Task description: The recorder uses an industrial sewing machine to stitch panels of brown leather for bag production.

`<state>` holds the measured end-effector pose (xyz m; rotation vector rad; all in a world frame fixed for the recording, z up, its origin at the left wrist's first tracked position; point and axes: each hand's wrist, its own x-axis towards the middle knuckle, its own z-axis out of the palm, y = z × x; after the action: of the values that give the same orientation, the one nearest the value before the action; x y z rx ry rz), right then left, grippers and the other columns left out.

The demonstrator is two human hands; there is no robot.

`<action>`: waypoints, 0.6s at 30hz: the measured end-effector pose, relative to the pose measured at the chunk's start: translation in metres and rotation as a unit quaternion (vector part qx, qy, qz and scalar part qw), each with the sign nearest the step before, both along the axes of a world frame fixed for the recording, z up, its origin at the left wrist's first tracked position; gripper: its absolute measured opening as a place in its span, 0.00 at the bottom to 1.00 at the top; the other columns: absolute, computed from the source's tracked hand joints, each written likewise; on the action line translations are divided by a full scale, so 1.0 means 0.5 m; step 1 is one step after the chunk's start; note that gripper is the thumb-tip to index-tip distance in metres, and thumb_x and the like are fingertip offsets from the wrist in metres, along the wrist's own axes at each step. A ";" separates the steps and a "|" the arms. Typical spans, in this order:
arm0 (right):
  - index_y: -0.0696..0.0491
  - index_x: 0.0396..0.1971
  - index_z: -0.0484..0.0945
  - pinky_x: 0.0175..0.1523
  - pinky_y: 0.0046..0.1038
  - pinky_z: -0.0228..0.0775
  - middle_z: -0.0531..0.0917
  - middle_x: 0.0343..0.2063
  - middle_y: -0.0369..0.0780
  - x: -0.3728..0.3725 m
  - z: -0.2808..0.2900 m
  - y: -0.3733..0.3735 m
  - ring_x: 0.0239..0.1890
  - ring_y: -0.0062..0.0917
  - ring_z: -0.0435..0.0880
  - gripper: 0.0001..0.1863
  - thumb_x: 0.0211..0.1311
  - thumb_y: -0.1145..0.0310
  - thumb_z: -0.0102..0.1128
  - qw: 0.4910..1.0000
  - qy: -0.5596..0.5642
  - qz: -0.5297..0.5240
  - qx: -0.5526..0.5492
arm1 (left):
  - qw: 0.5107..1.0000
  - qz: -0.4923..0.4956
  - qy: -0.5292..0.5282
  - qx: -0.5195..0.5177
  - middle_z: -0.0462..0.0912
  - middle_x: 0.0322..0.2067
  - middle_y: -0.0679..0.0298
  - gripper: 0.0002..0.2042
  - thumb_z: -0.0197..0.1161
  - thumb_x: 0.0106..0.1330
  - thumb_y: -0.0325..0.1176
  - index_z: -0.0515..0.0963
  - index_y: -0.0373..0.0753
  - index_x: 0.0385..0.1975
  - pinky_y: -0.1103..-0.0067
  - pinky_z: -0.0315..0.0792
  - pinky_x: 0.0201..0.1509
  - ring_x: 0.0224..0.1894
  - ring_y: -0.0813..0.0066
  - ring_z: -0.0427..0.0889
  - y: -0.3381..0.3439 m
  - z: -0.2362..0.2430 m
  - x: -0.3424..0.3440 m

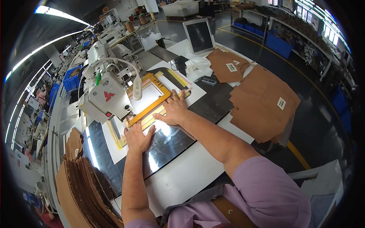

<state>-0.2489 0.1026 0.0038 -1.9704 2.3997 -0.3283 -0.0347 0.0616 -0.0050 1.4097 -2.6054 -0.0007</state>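
Observation:
My left hand (139, 137) lies with its fingers spread at the near left corner of a yellow clamp frame (150, 109). My right hand (173, 110) rests flat with fingers stretched along the frame's right end. Both hands press on a template (120, 143) edged with yellow and pink strips, and neither grips anything. The template lies over white sheets (112, 149) on the dark shiny table plate (161, 150). Over the frame's left end stands the white head of a sewing machine (108, 95). The needle area is too small to make out.
Brown flat pieces with white labels (266, 100) lie at the right, with smaller ones (224, 68) behind. A monitor (199, 36), crumpled white material (198, 67) and a small dark tool (208, 81) sit farther back. A brown stack (78, 190) stands at the near left.

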 end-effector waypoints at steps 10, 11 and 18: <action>0.50 0.76 0.57 0.78 0.57 0.22 0.50 0.77 0.49 0.005 0.014 -0.011 0.80 0.47 0.41 0.51 0.65 0.25 0.37 0.998 -0.017 -0.051 0.024 | 1.000 0.015 0.005 0.003 0.74 0.63 0.46 0.44 0.46 0.68 0.69 0.65 0.34 0.69 0.47 0.45 0.75 0.69 0.54 0.70 -0.013 -0.011 -0.002; 0.50 0.76 0.57 0.78 0.57 0.22 0.50 0.77 0.49 0.003 0.015 -0.011 0.80 0.47 0.41 0.51 0.65 0.25 0.37 0.998 -0.017 -0.051 0.023 | 1.000 0.019 0.006 0.008 0.74 0.63 0.46 0.43 0.45 0.68 0.69 0.66 0.34 0.69 0.47 0.45 0.75 0.68 0.54 0.71 -0.014 -0.011 -0.002; 0.56 0.76 0.54 0.80 0.52 0.21 0.50 0.78 0.48 0.005 0.001 -0.018 0.81 0.40 0.40 0.53 0.66 0.26 0.38 0.997 -0.033 -0.066 0.011 | 0.999 0.032 0.004 -0.005 0.75 0.62 0.46 0.44 0.43 0.68 0.70 0.67 0.35 0.68 0.47 0.44 0.76 0.67 0.54 0.73 -0.008 -0.013 0.002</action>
<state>-0.2465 0.0937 0.0043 -1.7668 2.4858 -0.3620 -0.0339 0.0578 -0.0115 1.4854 -2.5489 0.0137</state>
